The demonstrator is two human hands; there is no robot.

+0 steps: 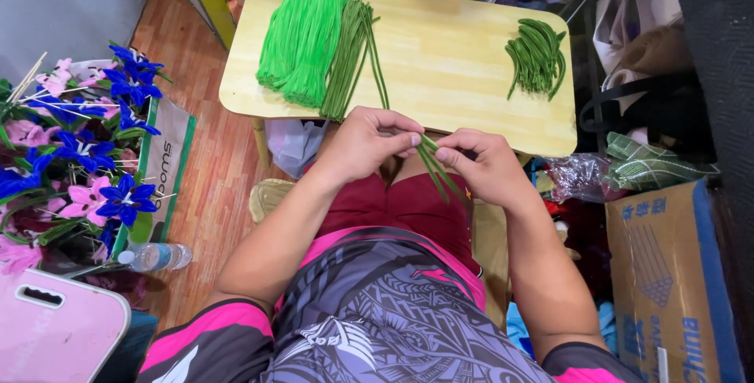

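My left hand [367,141] and my right hand [484,164] meet over my lap, just in front of a small wooden table [448,61]. Both pinch a few dark green pipe cleaners [437,168] that slant down to the right between my fingers. On the table lie a thick pile of bright green pipe cleaners [302,33], a thinner bundle of dark green ones [349,57] beside it, and a heap of bent dark green pieces [536,57] at the right.
A basket of blue and pink handmade flowers [78,147] stands on the floor at left, with a plastic water bottle [155,256] and a pink stool [55,328] near it. A cardboard box [667,289] and bags crowd the right side.
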